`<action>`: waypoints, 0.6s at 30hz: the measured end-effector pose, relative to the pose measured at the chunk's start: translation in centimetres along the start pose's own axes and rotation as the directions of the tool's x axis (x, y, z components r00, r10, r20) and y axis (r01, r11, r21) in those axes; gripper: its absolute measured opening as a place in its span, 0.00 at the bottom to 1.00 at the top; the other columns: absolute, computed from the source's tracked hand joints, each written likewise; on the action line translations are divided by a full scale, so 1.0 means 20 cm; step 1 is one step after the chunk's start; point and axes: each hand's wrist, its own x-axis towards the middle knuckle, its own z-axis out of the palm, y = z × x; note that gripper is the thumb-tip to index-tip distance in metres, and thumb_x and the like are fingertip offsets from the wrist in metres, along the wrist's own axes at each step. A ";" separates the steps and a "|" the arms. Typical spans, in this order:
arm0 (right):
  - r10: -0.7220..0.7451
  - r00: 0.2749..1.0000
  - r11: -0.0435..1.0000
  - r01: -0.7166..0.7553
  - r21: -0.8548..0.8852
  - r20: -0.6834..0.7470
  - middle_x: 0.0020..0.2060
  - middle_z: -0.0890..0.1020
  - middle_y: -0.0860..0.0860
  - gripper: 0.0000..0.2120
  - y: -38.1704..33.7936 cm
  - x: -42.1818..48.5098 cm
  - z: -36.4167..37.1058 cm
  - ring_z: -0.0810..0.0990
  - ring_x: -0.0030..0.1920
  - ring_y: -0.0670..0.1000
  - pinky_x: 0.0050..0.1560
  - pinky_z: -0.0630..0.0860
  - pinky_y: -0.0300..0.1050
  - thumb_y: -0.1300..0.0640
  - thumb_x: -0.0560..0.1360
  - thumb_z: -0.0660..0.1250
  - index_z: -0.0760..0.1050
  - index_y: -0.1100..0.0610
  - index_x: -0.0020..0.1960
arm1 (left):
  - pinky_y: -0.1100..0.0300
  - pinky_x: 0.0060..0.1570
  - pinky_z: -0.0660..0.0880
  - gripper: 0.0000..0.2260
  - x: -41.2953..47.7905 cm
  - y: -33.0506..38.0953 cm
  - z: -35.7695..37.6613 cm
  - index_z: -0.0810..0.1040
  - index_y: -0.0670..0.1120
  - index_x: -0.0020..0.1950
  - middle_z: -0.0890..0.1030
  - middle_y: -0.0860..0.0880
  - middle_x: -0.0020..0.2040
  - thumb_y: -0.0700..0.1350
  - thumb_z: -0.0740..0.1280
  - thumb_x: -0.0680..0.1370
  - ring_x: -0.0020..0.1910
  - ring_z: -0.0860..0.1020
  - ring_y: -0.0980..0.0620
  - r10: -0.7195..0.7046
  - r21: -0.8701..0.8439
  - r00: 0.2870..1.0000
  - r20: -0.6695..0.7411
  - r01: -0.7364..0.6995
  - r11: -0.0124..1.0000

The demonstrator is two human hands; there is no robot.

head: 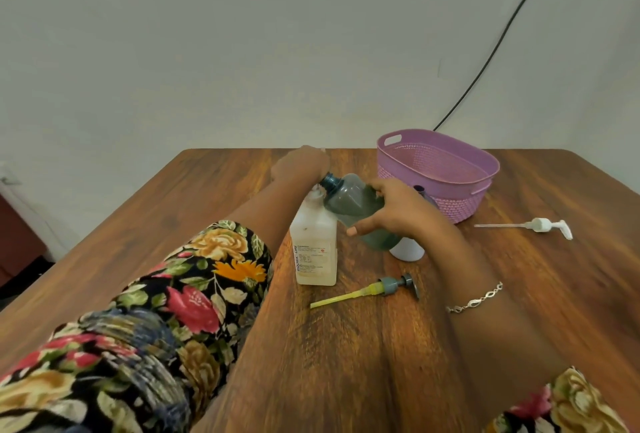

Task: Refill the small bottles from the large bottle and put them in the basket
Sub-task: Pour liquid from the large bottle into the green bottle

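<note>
My right hand (391, 214) grips a dark grey-green see-through bottle (353, 204), tilted with its open mouth down and left over the neck of a white rectangular labelled bottle (313, 249). That white bottle stands upright on the table. My left hand (299, 164) sits just behind its top; its fingers are hidden, so I cannot tell whether it holds anything. Behind my right hand stands a small white bottle (408, 250). The dark top of another small bottle (419, 189) shows beside the purple basket (485, 162), which holds nothing I can see.
A grey pump head with a yellow tube (377, 290) lies on the wooden table (207, 197) in front of the bottles. To the right of the basket lies a white pump head (540, 224). A black cable (498, 41) runs down the wall behind the basket.
</note>
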 end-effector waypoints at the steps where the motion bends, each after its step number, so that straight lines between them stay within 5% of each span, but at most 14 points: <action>1: 0.001 1.000 1.000 -0.001 0.007 -0.005 0.64 0.72 0.54 0.37 0.00 0.00 0.00 0.71 0.62 0.54 0.56 0.69 0.44 0.54 0.65 0.76 0.65 0.59 0.70 | 0.57 0.43 0.69 0.21 -0.01 0.01 -0.01 0.74 0.42 0.45 0.75 0.47 0.38 0.55 0.48 0.81 0.37 0.73 0.50 0.007 -0.015 1.000 0.004 -0.007 1.000; 7: -0.012 0.999 1.000 0.013 0.024 -0.032 0.64 0.72 0.54 0.36 -0.01 0.00 -0.02 0.71 0.62 0.54 0.52 0.68 0.43 0.54 0.66 0.76 0.65 0.58 0.70 | 0.55 0.27 0.69 0.28 -0.10 0.08 -0.17 0.65 0.35 0.69 0.72 0.35 0.64 0.56 0.44 0.82 0.56 0.75 0.36 0.024 -0.200 0.976 0.217 0.021 0.980; 12: 0.002 1.000 0.999 -0.001 0.039 -0.017 0.63 0.73 0.54 0.36 0.00 0.01 -0.01 0.71 0.61 0.54 0.55 0.70 0.46 0.54 0.65 0.77 0.66 0.58 0.68 | 0.54 0.46 0.72 0.28 -0.06 0.04 -0.08 0.71 0.37 0.63 0.78 0.38 0.54 0.57 0.44 0.82 0.42 0.76 0.45 0.019 -0.031 0.994 0.111 -0.016 0.999; 14: 0.011 1.000 0.999 -0.011 0.036 -0.009 0.62 0.73 0.54 0.35 0.01 0.02 0.00 0.72 0.59 0.53 0.55 0.71 0.46 0.55 0.64 0.77 0.67 0.58 0.67 | 0.51 0.53 0.72 0.27 -0.05 0.02 -0.04 0.74 0.40 0.58 0.78 0.42 0.51 0.58 0.44 0.81 0.48 0.76 0.45 0.028 0.094 0.999 -0.017 -0.026 0.995; 18: 0.010 1.000 1.000 -0.010 0.000 -0.003 0.62 0.73 0.54 0.36 0.01 0.02 0.01 0.72 0.59 0.53 0.57 0.71 0.46 0.54 0.64 0.77 0.66 0.58 0.68 | 0.43 0.60 0.69 0.28 -0.02 0.01 -0.02 0.74 0.41 0.60 0.77 0.41 0.56 0.58 0.43 0.81 0.57 0.75 0.41 0.022 0.138 0.999 -0.031 -0.018 0.990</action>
